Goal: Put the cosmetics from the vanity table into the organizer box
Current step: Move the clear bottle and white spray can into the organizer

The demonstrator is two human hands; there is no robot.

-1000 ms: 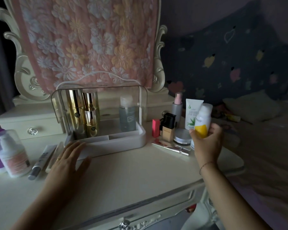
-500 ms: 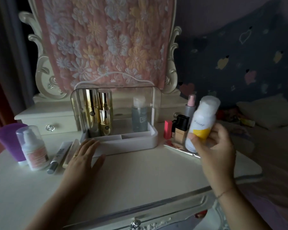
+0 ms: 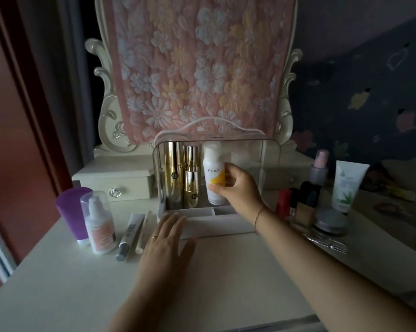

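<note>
Right hand (image 3: 235, 188): reaches over the low front wall of the organizer box (image 3: 216, 227). Thumb and fingers are curled round the white-and-yellow bottle (image 3: 211, 173), gripping it at its lower half from the right side.

White-and-yellow bottle: upright, inside the far compartment of the box, under the clear cover. It stands just right of the gold bottles (image 3: 174, 173), close to them. Whether it touches them cannot be told. Whether its base rests on the box floor cannot be told either.

Left hand (image 3: 166, 238): flat on the vanity table (image 3: 82, 283), fingers straight and slightly spread, holding nothing. The fingertips meet the near left corner of the box. This hand lies nearer and to the left of the bottle, well apart from it.

Left of the box, on the table: a purple cup (image 3: 70, 207), a pump bottle under a clear cap (image 3: 99, 224), and two slim tubes (image 3: 128, 233) lying side by side.

Right of the box: a red lipstick (image 3: 283, 200), a dark-capped foundation bottle (image 3: 306, 204), a round compact (image 3: 330, 221), a white tube with a green leaf print (image 3: 347, 185) and a pink-capped spray bottle (image 3: 318, 168).
</note>
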